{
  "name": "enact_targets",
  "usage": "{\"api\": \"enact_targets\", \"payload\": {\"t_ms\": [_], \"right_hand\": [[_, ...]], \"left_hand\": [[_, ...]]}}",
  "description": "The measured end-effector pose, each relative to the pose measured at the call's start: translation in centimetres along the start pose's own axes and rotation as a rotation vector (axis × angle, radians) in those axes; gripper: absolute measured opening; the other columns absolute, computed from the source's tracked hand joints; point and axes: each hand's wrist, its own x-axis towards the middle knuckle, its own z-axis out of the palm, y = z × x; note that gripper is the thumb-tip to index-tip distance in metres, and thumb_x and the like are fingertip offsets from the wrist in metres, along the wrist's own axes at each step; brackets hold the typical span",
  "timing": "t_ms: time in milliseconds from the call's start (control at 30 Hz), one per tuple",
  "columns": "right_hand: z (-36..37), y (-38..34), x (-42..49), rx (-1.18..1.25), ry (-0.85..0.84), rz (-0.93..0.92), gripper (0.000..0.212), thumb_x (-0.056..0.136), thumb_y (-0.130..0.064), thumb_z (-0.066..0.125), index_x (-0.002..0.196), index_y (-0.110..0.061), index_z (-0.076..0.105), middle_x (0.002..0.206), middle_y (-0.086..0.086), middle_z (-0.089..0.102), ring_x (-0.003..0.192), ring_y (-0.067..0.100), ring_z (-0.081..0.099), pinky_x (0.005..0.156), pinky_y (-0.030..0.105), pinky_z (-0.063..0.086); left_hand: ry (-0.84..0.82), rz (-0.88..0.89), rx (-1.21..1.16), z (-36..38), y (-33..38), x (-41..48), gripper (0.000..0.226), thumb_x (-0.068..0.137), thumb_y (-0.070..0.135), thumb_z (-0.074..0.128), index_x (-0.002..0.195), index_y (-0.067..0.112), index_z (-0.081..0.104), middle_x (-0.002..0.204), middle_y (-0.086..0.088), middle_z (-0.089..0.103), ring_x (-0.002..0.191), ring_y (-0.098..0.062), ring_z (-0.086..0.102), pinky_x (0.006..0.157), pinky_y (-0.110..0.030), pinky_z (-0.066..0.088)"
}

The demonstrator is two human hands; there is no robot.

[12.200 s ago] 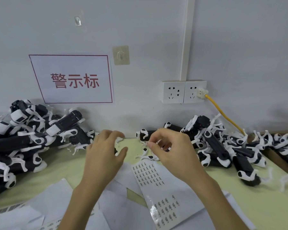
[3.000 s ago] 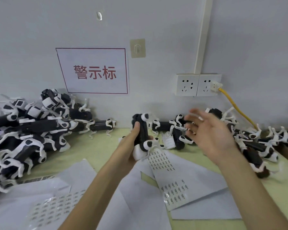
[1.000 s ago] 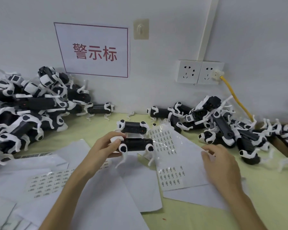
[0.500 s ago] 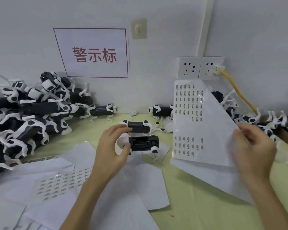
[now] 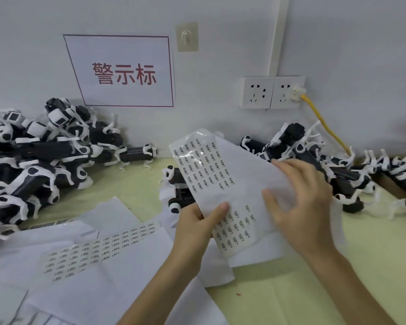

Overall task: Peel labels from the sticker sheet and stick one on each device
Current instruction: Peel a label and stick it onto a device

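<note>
Sticker sheet (image 5: 220,174) is at centre frame, held clear of the surface (image 5: 291,289). It is tilted with its top corner toward the wall. Rows of small labels face the camera, with a bare band across the middle.

Far left: heap of black-and-white devices (image 5: 33,160) against the wall, all touching. Above it, upper left, is a white sign (image 5: 124,71) with red characters and a red border. A hook plate (image 5: 186,36) is just right of the sign.

Lower left: loose white papers (image 5: 80,289) overlap, with a second label sheet (image 5: 99,249) lying flat on them.

Left forearm enters at bottom centre, angled up. Left hand (image 5: 195,228) pinches the sticker sheet's left edge. Its thumb (image 5: 218,211) lies flat on the printed face and the other fingers are hidden behind.

Two devices (image 5: 181,191) lie just above that hand, partly behind the sheet. Whether the hand touches them cannot be told.

Right forearm enters at lower right, angled up-left. Right hand (image 5: 302,202) has its back to the camera, fingers spread and nearly straight, laid over the sheet's right part with the thumb on its face. It is blurred, and any grip underneath is hidden.

Upper right: double socket (image 5: 273,92), with a yellow cable (image 5: 324,120) running down-right from its plug. Behind the right hand, a second heap of devices (image 5: 352,174) runs along the wall to the frame edge.
</note>
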Motion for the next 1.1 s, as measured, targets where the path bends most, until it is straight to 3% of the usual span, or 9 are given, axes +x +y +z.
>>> {"api": "enact_targets", "payload": {"t_ms": [67, 167, 333, 467, 633, 700, 833, 1100], "right_hand": [[0.3, -1.0, -0.5, -0.050, -0.016, -0.077, 0.060, 0.079, -0.029, 0.071, 0.137, -0.016, 0.061, 0.140, 0.006, 0.052, 0.129, 0.027, 0.049, 0.107, 0.040, 0.032], [1.1, -2.1, -1.4, -0.018, -0.078, -0.197, 0.051, 0.084, -0.036, 0.070, 0.132, -0.019, 0.065, 0.147, 0.007, 0.051, 0.139, 0.027, 0.044, 0.114, 0.042, 0.028], [2.4, -2.6, -2.7, 0.190, -0.259, -0.170, 0.034, 0.082, -0.025, 0.083, 0.115, -0.019, 0.076, 0.125, -0.004, 0.067, 0.116, 0.017, 0.061, 0.095, 0.043, 0.048], [2.4, -2.7, -2.9, 0.328, -0.274, -0.039, 0.036, 0.081, -0.016, 0.085, 0.115, -0.019, 0.075, 0.116, -0.009, 0.070, 0.111, 0.012, 0.065, 0.094, 0.039, 0.053], [2.2, -2.9, -2.8, 0.457, -0.231, 0.095, 0.023, 0.083, -0.021, 0.081, 0.105, -0.019, 0.078, 0.100, -0.016, 0.075, 0.097, -0.006, 0.068, 0.086, 0.012, 0.051], [2.1, -2.7, -2.7, 0.470, -0.204, 0.114, 0.020, 0.082, -0.016, 0.083, 0.101, -0.016, 0.079, 0.097, -0.015, 0.076, 0.093, -0.006, 0.069, 0.083, 0.008, 0.050], [2.4, -2.4, -2.7, 0.471, -0.130, 0.058, 0.021, 0.078, -0.002, 0.085, 0.096, -0.010, 0.079, 0.097, -0.006, 0.076, 0.095, -0.001, 0.070, 0.085, 0.014, 0.054], [2.4, -2.3, -2.8, 0.439, -0.140, -0.031, 0.012, 0.082, -0.002, 0.082, 0.087, -0.012, 0.075, 0.100, -0.005, 0.074, 0.100, 0.003, 0.068, 0.086, 0.021, 0.054]], "left_hand": [[0.050, -0.003, -0.055, 0.0, -0.1, 0.2, 0.028, 0.086, 0.025, 0.074, 0.111, 0.012, 0.074, 0.104, -0.002, 0.080, 0.099, -0.021, 0.076, 0.087, -0.043, 0.060], [0.080, -0.018, -0.107, 0.0, -0.2, 0.3, 0.025, 0.089, 0.020, 0.073, 0.112, 0.010, 0.073, 0.105, -0.006, 0.079, 0.100, -0.025, 0.075, 0.088, -0.046, 0.060], [0.026, -0.041, -0.230, -0.2, -0.4, 0.4, 0.032, 0.089, 0.022, 0.069, 0.117, 0.008, 0.072, 0.111, -0.010, 0.077, 0.104, -0.030, 0.074, 0.084, -0.040, 0.062], [-0.038, -0.038, -0.245, -0.3, -0.4, 0.4, 0.041, 0.084, 0.029, 0.071, 0.118, 0.005, 0.072, 0.114, -0.014, 0.076, 0.104, -0.030, 0.073, 0.089, -0.040, 0.060], [-0.045, 0.019, -0.213, -0.3, -0.6, 0.5, 0.038, 0.083, 0.028, 0.071, 0.115, 0.007, 0.072, 0.112, -0.013, 0.077, 0.104, -0.031, 0.073, 0.086, -0.040, 0.060], [-0.070, 0.036, -0.211, -0.2, -0.7, 0.4, 0.038, 0.084, 0.028, 0.070, 0.117, 0.008, 0.072, 0.114, -0.013, 0.076, 0.105, -0.030, 0.073, 0.087, -0.041, 0.061], [-0.102, 0.048, -0.229, -0.1, -0.8, 0.5, 0.039, 0.084, 0.027, 0.070, 0.119, 0.008, 0.071, 0.113, -0.013, 0.076, 0.103, -0.030, 0.074, 0.080, -0.037, 0.062], [-0.118, 0.026, -0.253, -0.2, -0.6, 0.6, 0.036, 0.089, 0.024, 0.065, 0.121, 0.007, 0.068, 0.112, -0.014, 0.077, 0.099, -0.028, 0.075, 0.075, -0.034, 0.061]]}}
